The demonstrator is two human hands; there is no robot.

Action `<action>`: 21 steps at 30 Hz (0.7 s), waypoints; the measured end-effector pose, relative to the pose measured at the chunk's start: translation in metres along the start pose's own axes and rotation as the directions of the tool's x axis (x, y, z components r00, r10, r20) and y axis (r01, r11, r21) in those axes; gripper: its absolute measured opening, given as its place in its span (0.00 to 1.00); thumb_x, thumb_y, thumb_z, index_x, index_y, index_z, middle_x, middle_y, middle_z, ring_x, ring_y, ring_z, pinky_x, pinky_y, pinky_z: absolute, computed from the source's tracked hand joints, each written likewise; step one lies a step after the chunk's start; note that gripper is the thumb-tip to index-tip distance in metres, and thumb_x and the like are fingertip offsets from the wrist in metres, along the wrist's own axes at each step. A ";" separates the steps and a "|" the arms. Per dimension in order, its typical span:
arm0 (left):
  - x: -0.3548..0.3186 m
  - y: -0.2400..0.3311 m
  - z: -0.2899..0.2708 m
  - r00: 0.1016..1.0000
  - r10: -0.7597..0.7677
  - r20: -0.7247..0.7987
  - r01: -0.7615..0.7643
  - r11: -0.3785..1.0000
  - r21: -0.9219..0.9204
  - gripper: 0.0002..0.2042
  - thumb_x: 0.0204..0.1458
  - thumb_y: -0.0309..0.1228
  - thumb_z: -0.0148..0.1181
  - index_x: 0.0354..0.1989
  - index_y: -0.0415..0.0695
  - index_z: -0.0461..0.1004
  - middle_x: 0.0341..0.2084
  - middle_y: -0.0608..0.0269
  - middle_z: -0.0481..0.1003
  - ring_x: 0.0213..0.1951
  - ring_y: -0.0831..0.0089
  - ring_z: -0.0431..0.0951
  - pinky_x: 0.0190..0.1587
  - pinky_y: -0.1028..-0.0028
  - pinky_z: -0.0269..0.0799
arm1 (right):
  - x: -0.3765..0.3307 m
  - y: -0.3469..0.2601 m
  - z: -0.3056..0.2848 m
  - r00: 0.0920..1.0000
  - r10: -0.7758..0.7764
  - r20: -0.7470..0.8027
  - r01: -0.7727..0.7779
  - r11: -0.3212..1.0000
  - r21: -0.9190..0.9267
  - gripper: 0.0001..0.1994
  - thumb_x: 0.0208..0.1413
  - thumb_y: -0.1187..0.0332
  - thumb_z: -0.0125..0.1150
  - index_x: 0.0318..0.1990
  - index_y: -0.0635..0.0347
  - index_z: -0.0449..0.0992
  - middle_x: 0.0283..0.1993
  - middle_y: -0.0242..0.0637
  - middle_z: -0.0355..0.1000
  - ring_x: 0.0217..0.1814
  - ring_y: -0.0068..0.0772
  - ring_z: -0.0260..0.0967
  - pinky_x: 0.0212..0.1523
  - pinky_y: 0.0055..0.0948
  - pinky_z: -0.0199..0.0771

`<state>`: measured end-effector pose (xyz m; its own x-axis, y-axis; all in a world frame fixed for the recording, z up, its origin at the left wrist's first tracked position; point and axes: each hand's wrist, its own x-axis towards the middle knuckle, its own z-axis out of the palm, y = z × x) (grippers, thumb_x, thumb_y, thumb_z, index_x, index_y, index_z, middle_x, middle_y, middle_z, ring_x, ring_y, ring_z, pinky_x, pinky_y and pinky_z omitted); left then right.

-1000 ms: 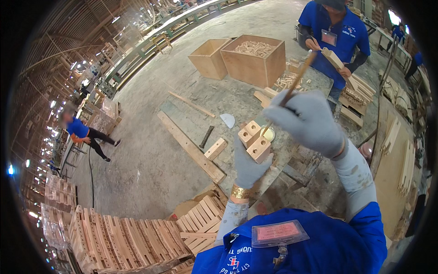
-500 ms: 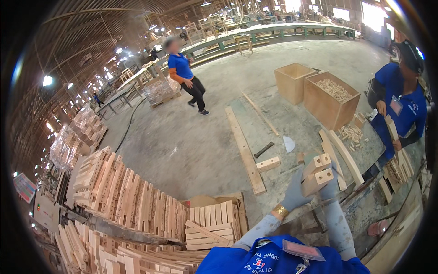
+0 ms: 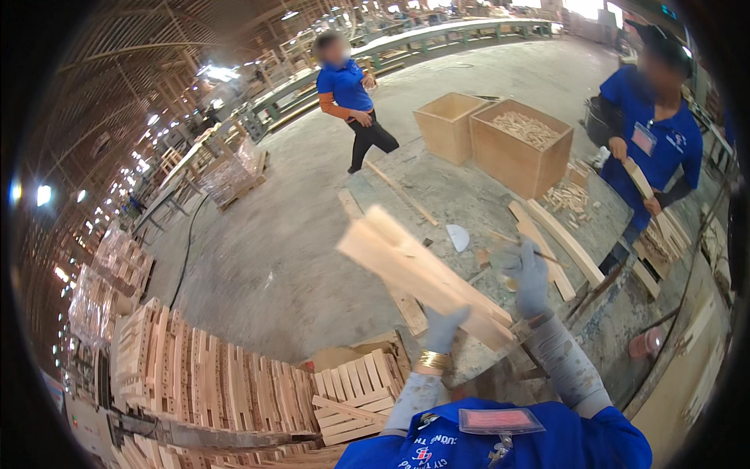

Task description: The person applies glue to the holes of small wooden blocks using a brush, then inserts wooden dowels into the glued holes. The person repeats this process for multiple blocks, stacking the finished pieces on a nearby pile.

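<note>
My gloved left hand (image 3: 447, 328) is closed around two pale wooden pieces (image 3: 422, 270), held side by side and tilted above the worktable (image 3: 484, 211). They are slightly blurred, their far ends pointing up and left. To their right is my gloved right hand (image 3: 530, 280), its fingers closed on a thin stick (image 3: 539, 252) whose kind I cannot make out. Beneath the held wood, a long flat board (image 3: 351, 205) lies partly hidden. A white half-round piece (image 3: 458, 238) rests on the table beyond, and two curved wooden slats (image 3: 566, 241) lie right of my right hand.
Two wooden boxes stand at the table's far side; the right box (image 3: 519, 148) holds many dowels, with more dowels (image 3: 569, 199) spilled beside it. A co-worker (image 3: 652, 141) handles wood at right. Another person (image 3: 348, 98) is beyond the table. Stacked wooden parts (image 3: 211, 375) fill the lower left.
The wooden pieces have swung left and now lie lengthwise in my left hand alone. My right hand has let go of them and holds a thin stick.
</note>
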<state>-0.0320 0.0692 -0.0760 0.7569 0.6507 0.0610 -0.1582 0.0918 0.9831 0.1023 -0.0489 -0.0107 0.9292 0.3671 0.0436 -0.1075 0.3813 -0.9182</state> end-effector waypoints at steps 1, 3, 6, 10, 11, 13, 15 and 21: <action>0.000 0.008 -0.007 0.999 -0.026 -0.043 0.013 0.958 -0.285 0.29 0.40 0.31 0.62 0.52 0.37 0.61 0.46 0.54 0.67 0.48 0.65 0.68 0.50 0.68 0.65 | 0.005 -0.003 -0.018 0.999 -0.045 -0.029 0.043 0.997 -0.067 0.17 0.61 0.60 0.45 0.50 0.64 0.65 0.33 0.31 0.67 0.28 0.17 0.63 0.30 0.18 0.67; -0.001 0.051 -0.008 0.973 -0.187 -0.136 0.085 0.835 -0.544 0.18 0.46 0.31 0.56 0.46 0.37 0.65 0.42 0.57 0.69 0.44 0.68 0.70 0.49 0.69 0.66 | 0.014 -0.006 -0.056 0.992 -0.088 -0.094 0.074 0.986 -0.151 0.16 0.59 0.61 0.47 0.46 0.65 0.68 0.30 0.30 0.67 0.26 0.16 0.62 0.27 0.16 0.64; 0.013 0.036 -0.060 0.958 0.053 -0.282 -0.189 0.855 -0.483 0.21 0.49 0.32 0.52 0.50 0.34 0.59 0.45 0.53 0.67 0.47 0.63 0.68 0.52 0.63 0.65 | 0.024 0.001 -0.085 0.985 -0.116 -0.126 0.090 0.977 -0.191 0.12 0.57 0.64 0.51 0.40 0.64 0.72 0.26 0.26 0.64 0.24 0.13 0.57 0.23 0.16 0.58; 0.014 0.036 -0.072 0.805 0.480 -0.348 -0.409 0.875 0.260 0.22 0.55 0.40 0.46 0.52 0.37 0.57 0.46 0.51 0.65 0.48 0.63 0.68 0.49 0.64 0.68 | 0.030 0.030 -0.120 0.980 -0.170 -0.107 0.115 0.910 -0.398 0.11 0.55 0.65 0.52 0.37 0.64 0.73 0.25 0.26 0.65 0.26 0.15 0.60 0.27 0.19 0.62; 0.013 0.038 -0.072 0.786 0.508 -0.352 -0.432 0.859 0.276 0.22 0.55 0.40 0.46 0.52 0.38 0.58 0.46 0.52 0.65 0.48 0.64 0.68 0.47 0.65 0.69 | 0.033 0.041 -0.123 0.977 -0.191 -0.095 0.130 0.886 -0.446 0.11 0.55 0.64 0.52 0.36 0.65 0.73 0.25 0.27 0.66 0.26 0.16 0.61 0.27 0.20 0.63; 0.005 0.044 -0.070 0.756 0.540 -0.370 -0.436 0.837 0.331 0.21 0.55 0.41 0.46 0.53 0.40 0.58 0.47 0.54 0.65 0.48 0.66 0.68 0.45 0.67 0.71 | 0.027 0.046 -0.116 0.980 -0.188 -0.063 0.119 0.811 -0.573 0.13 0.55 0.63 0.52 0.33 0.67 0.72 0.24 0.31 0.68 0.27 0.20 0.64 0.29 0.24 0.65; 0.002 0.058 -0.058 0.913 0.177 -0.368 -0.325 0.859 -0.394 0.21 0.55 0.40 0.47 0.53 0.41 0.58 0.47 0.56 0.65 0.47 0.67 0.69 0.45 0.69 0.71 | 0.020 0.040 -0.114 0.983 -0.178 -0.049 0.096 0.719 -0.688 0.14 0.54 0.62 0.52 0.32 0.67 0.72 0.25 0.38 0.70 0.27 0.29 0.67 0.30 0.28 0.66; -0.005 0.037 -0.077 0.922 0.098 -0.375 -0.216 0.933 -0.287 0.20 0.54 0.41 0.47 0.52 0.44 0.59 0.44 0.61 0.67 0.43 0.70 0.71 0.42 0.72 0.72 | 0.033 0.068 -0.111 0.981 -0.179 0.068 0.163 0.589 -0.792 0.14 0.52 0.59 0.53 0.29 0.63 0.73 0.26 0.49 0.70 0.30 0.50 0.69 0.30 0.37 0.66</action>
<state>-0.0908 0.1276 -0.0532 0.4449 0.8913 0.0878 -0.4926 0.1616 0.8551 0.1646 -0.1048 -0.1154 0.9071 0.3499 0.2342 0.3677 -0.3874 -0.8454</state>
